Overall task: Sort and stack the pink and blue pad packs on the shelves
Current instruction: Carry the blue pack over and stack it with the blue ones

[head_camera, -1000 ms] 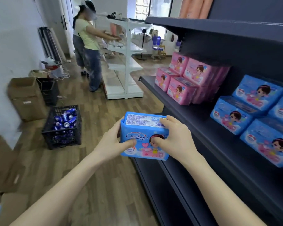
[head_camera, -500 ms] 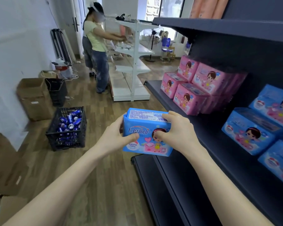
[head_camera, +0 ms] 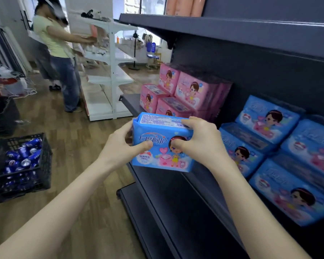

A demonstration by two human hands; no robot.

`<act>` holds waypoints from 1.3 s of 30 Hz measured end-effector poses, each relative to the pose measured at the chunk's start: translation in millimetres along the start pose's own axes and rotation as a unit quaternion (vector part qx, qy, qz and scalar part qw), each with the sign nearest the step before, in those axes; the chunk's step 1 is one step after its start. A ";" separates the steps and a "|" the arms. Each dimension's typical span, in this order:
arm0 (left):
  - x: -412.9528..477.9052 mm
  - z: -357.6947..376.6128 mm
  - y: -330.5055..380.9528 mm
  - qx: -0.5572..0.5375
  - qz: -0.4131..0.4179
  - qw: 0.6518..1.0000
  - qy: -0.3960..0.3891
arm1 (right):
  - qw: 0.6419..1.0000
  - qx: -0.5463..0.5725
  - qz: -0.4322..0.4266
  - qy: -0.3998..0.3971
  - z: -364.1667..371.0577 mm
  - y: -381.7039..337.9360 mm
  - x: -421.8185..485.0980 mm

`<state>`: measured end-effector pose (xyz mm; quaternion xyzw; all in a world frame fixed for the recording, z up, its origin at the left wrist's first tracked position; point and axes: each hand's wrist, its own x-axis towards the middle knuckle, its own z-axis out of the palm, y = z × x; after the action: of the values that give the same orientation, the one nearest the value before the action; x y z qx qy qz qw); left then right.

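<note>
Filling the right side of the view, a tall dark grey metal shelving unit [head_camera: 232, 30] is showing an upper shelf, a stocked middle shelf and a bare lower shelf near the floor. Brown wood-plank flooring [head_camera: 73, 139] is stretching away on the left toward a white metal shelf rack [head_camera: 108, 75], where another person in a pale yellow top and blue jeans [head_camera: 60, 58] is standing and reaching toward it. A black plastic crate full of blue drink cans [head_camera: 21, 165] is sitting on the floor at the left.

On the dark middle shelf, a group of blue rectangular pad packs with a cartoon girl on the front [head_camera: 281, 152] is lying stacked toward the right, several leaning back against the rear panel. Farther along the same shelf, a cluster of pink rectangular pad packs [head_camera: 183, 92] is standing stacked, apart from the blue group.

One more blue pad pack, the held pack [head_camera: 161, 143], is hanging in the air just in front of the middle shelf's front edge, between the pink and blue groups and touching neither. The left hand [head_camera: 120, 148] is gripping its left end, thumb pressing on the printed front and fingers wrapping behind. The right hand [head_camera: 200, 141] is clamping its right end, fingers curling over the top edge and thumb pressing on the front.
</note>
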<state>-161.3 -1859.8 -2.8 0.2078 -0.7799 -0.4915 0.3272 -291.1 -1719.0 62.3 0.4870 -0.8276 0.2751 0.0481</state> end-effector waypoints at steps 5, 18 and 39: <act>32.0 32.2 8.3 -0.019 0.039 0.998 -0.046 | 0.998 -0.005 0.059 0.034 -22.8 20.9 -0.9; 113.9 106.4 22.2 -0.122 0.113 0.958 -0.234 | 0.947 -0.100 0.264 0.152 -55.9 42.5 -5.6; 172.9 169.2 37.8 -0.209 0.209 0.888 -0.352 | 0.878 -0.144 0.264 0.371 -52.0 83.5 -2.2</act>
<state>-403.2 -1848.4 33.0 -0.2195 -0.7482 -0.6047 0.1625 -369.3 -1659.9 71.3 0.1000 -0.8775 0.3159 0.3467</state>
